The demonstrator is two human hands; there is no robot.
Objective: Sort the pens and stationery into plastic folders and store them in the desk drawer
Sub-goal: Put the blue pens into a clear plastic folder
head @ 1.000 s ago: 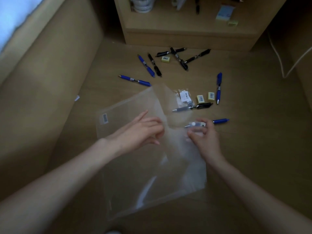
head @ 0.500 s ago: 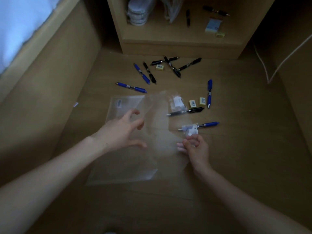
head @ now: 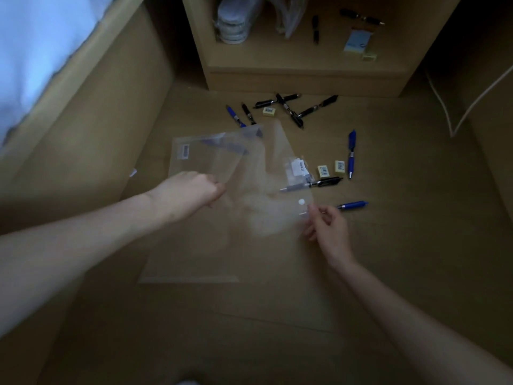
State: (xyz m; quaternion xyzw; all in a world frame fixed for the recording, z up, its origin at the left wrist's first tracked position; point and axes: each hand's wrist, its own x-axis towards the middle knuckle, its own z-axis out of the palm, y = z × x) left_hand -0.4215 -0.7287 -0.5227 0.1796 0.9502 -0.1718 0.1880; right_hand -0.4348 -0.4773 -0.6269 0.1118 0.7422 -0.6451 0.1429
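Note:
I hold a clear plastic folder (head: 258,173) tilted up above the wooden floor. My left hand (head: 191,193) grips its left edge. My right hand (head: 327,226) pinches its right corner just below the white snap button (head: 301,202). A second clear folder (head: 188,245) with a barcode sticker lies flat under it. Beyond the folders lie blue pens (head: 351,154) (head: 352,204), several black pens (head: 291,112), barcoded erasers (head: 323,170) (head: 268,111) and a small labelled bag (head: 298,168). The wooden drawer (head: 305,76) stands open at the back.
Inside the drawer are black pens (head: 315,29), a pad of sticky notes (head: 356,41) and a stack of round grey things (head: 233,23). A white cable (head: 444,107) runs along the right wall. A wooden panel (head: 83,120) slopes along the left.
My left hand has gone from spread fingers over the folders to gripping the upper folder's edge. That folder has risen and swung toward the pens. My right hand keeps its pinch.

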